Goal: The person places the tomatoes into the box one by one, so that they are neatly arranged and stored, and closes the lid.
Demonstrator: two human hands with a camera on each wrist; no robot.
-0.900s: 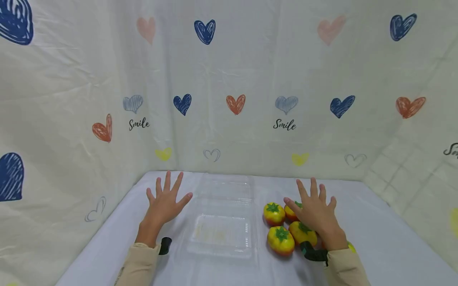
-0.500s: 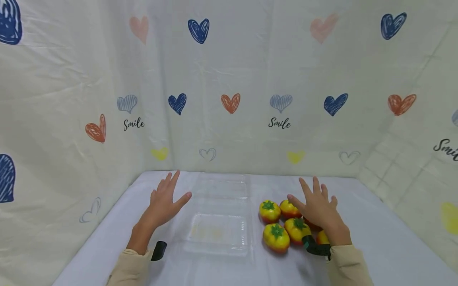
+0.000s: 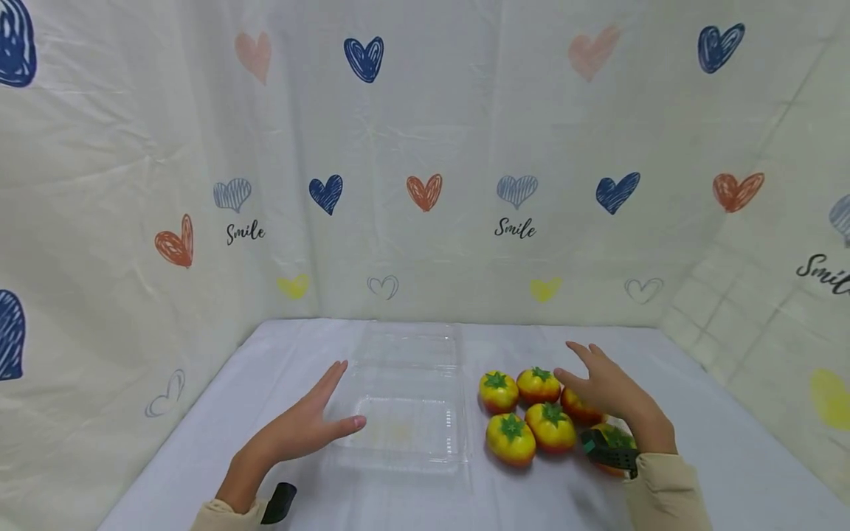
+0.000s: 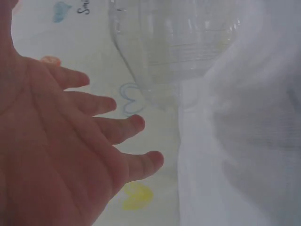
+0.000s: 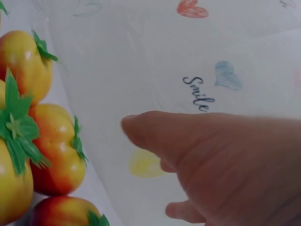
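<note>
A clear plastic clamshell box (image 3: 405, 431) lies opened out on the white table, its lid (image 3: 412, 345) folded back toward the wall. My left hand (image 3: 295, 431) hovers at the box's left side, fingers straight and thumb spread, holding nothing; its palm (image 4: 51, 141) shows in the left wrist view. Several yellow-and-red, tomato-like fruits (image 3: 510, 439) with green leafy tops are grouped right of the box. Over the rearmost right ones hangs my right hand (image 3: 611, 387), fingers extended and holding nothing. In the right wrist view, fruits (image 5: 59, 150) appear left of the thumb (image 5: 160, 134).
A white cloth covers the table (image 3: 412, 501). Behind and on both sides hangs a pale curtain (image 3: 425, 110) printed with hearts and "Smile". Dark straps (image 3: 279, 503) with cameras sit on both wrists.
My left hand has come down and nearer, turning so its fingers point toward the box. My right hand has shifted right, uncovering more fruits. The head view has turned slightly right.
</note>
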